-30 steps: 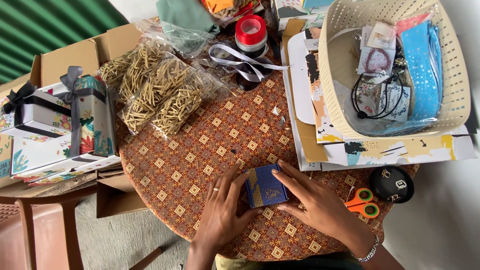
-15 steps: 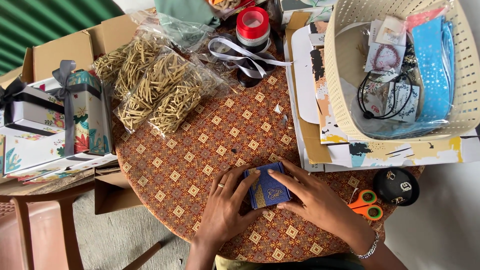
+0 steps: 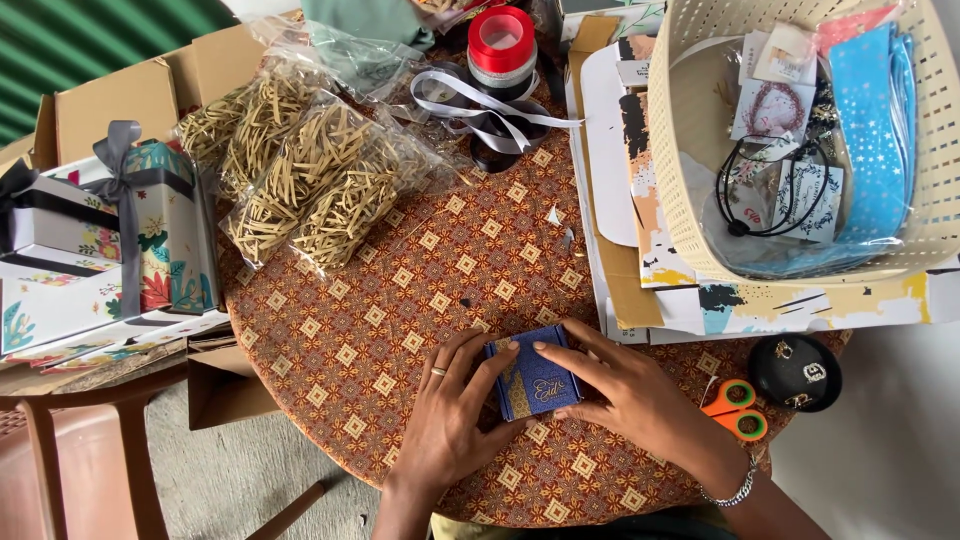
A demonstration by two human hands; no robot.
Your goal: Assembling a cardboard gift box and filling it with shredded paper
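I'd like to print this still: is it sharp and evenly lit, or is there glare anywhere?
Head view: soft, even daylight, faint shadows under the left hand and right hand; blue box sharp; mild sheen on the plastic bags; no blur.

A round table (image 3: 400, 320) fills the middle. At its near edge a small box (image 3: 535, 380) lies on the cloth, with the left hand (image 3: 450, 420) on its left and the right hand (image 3: 625, 395) on its right. Scissors (image 3: 738, 408) lie right of the right hand. Behind, a basket (image 3: 690, 200) sits far right, ribbon spools (image 3: 500, 45) at the far edge, bags of shreds (image 3: 310, 180) far left. Gift boxes (image 3: 120, 240) stand left of the table.
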